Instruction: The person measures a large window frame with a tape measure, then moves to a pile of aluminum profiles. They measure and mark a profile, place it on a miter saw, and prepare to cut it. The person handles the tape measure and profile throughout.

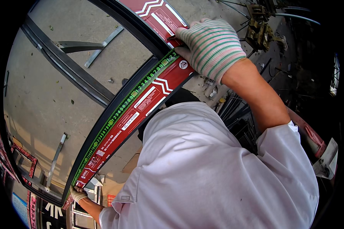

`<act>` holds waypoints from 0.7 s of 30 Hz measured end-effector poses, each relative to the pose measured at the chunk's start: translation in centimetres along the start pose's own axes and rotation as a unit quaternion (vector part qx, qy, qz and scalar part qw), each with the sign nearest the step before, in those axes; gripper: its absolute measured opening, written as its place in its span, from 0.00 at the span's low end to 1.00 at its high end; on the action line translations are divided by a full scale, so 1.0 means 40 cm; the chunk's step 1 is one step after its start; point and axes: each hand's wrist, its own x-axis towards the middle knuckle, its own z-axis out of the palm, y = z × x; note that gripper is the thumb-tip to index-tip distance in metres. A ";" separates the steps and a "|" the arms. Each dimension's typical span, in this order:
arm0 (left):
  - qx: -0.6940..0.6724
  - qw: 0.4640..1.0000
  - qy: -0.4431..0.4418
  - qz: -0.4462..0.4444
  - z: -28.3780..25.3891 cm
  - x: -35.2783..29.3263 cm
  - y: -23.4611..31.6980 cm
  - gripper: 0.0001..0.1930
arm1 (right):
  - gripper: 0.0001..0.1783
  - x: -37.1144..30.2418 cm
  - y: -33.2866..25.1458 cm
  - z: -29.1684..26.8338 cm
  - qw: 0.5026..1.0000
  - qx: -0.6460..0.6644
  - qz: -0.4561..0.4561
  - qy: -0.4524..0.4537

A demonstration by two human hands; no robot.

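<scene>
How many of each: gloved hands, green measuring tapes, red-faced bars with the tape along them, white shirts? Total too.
Gloved hands, left hand and right hand: 2
Green measuring tape: 1
Red-faced bar with the tape along it: 1
White shirt: 1
Total: 5

A white short-sleeved shirt is showing at five o'clock, a green-striped right-hand glove at one, a pale left-hand glove at eight.
</scene>
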 end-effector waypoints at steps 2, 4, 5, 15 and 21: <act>0.001 1.000 -0.006 0.003 -0.006 0.005 0.004 0.18 | 0.15 -0.003 0.005 0.008 1.000 0.010 0.001 -0.006; 0.001 1.000 -0.007 0.006 0.000 0.005 0.005 0.18 | 0.17 -0.009 0.010 0.004 0.999 0.025 0.003 -0.021; -0.001 1.000 -0.006 0.007 0.008 0.001 0.003 0.18 | 0.16 -0.009 0.009 -0.006 1.000 0.021 0.003 -0.019; -0.036 0.999 0.016 0.012 0.021 -0.056 -0.084 0.15 | 0.12 0.052 -0.020 -0.063 0.998 0.015 -0.018 -0.063; -0.057 0.987 0.125 0.080 0.145 -0.191 -0.005 0.12 | 0.08 0.024 0.062 0.047 0.993 0.080 -0.086 0.011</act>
